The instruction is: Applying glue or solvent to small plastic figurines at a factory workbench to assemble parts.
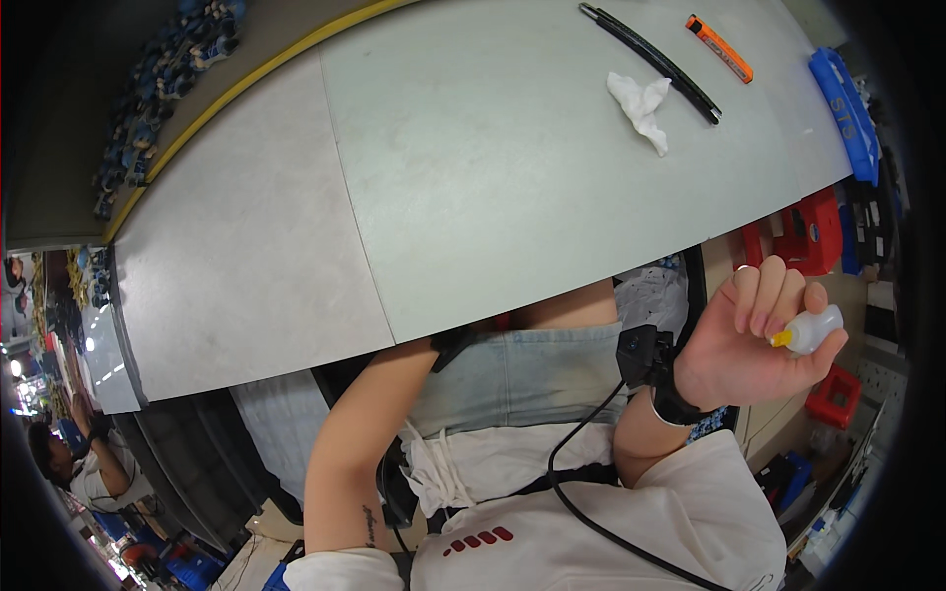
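Note:
My right hand (759, 335) is raised beside the table's near edge at the right, fingers curled around a small white squeeze bottle (813, 329) with a yellow nozzle that points left toward my palm. A black wrist strap with a small camera box (645, 357) sits on that wrist, with a black cable running down over my white shirt. My left forearm (350, 448) reaches under the grey table (473, 167); the left hand itself is hidden beneath the tabletop.
On the far right of the table lie a crumpled white tissue (641, 106), a long black wiper-like strip (650, 61), an orange utility knife (719, 47) and a blue case (844, 113). Red crates (813, 231) stand on the floor to the right. Another person (84, 468) sits at lower left.

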A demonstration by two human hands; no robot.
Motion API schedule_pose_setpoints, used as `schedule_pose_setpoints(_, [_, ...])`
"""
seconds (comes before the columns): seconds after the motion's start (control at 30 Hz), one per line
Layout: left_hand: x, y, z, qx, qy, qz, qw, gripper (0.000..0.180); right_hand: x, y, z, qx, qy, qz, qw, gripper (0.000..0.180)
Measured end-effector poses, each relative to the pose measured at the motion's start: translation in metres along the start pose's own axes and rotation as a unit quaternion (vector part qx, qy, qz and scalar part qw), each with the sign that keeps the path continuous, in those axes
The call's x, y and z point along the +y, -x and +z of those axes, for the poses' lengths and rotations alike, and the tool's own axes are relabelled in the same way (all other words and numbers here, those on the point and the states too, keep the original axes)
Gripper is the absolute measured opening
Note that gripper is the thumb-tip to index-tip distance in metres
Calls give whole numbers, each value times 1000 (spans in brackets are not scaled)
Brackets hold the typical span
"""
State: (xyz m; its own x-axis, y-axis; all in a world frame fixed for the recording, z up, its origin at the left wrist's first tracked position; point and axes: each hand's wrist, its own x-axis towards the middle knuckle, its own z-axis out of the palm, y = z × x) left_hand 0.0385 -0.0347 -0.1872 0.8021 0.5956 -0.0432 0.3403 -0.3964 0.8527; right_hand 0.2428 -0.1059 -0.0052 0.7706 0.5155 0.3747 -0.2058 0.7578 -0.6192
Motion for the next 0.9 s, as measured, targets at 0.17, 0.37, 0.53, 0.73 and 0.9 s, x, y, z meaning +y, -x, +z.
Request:
schedule_pose_setpoints(0.17, [8, -4, -3, -24, 47, -10, 999, 33, 4, 0, 2, -1, -20, 14, 1000, 31])
schedule_pose_setpoints(0.37, [105, 22, -47, -56, 208, -19, 976, 54, 8, -1, 2, -34, -11, 33, 999, 39])
schedule_pose_setpoints(0.53, [147, 44, -60, 95, 663, -75, 739, 65, 21, 7, 16, -86, -36, 74, 993, 40])
schedule_pose_setpoints(0.73, [156, 40, -79, 110, 712, -22, 693, 53, 27, 25, 27, -153, -30, 103, 983, 39])
schedule_pose_setpoints(0.9, [164, 34, -88, 100, 647, -89, 751, 70, 26, 31, 30, -195, -16, 102, 975, 40])
